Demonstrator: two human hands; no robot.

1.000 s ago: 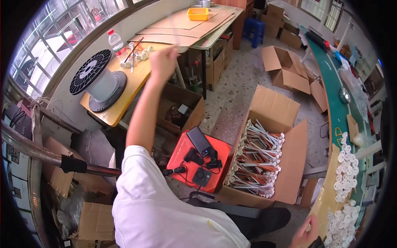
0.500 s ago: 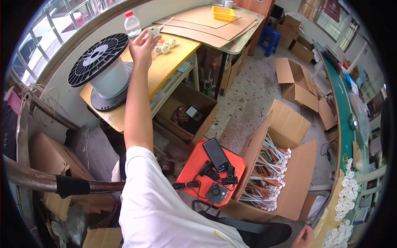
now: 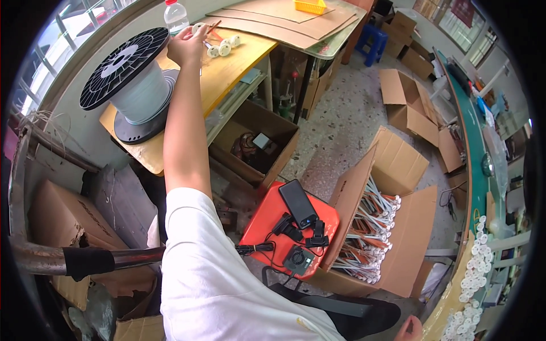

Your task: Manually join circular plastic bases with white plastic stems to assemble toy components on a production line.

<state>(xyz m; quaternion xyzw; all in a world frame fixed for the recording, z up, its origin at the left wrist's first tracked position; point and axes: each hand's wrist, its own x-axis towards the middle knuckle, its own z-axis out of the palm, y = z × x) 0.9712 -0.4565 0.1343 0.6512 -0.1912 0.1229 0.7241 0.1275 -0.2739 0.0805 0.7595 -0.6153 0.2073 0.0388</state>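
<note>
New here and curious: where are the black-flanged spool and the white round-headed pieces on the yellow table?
Black-flanged spool (image 3: 140, 95), head view: on its wound body.
White round-headed pieces (image 3: 225, 50), head view: on one head.

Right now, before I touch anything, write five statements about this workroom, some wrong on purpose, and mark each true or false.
1. The left hand is close to white-headed pieces on the yellow table. True.
2. The large spool stands on the floor. False: the spool stands on the yellow table.
3. A black rectangular device lies on the red stool. True.
4. The yellow basket is inside a carton. False: the yellow basket sits on cardboard sheets.
5. The carton beside the red stool is open. True.
</note>
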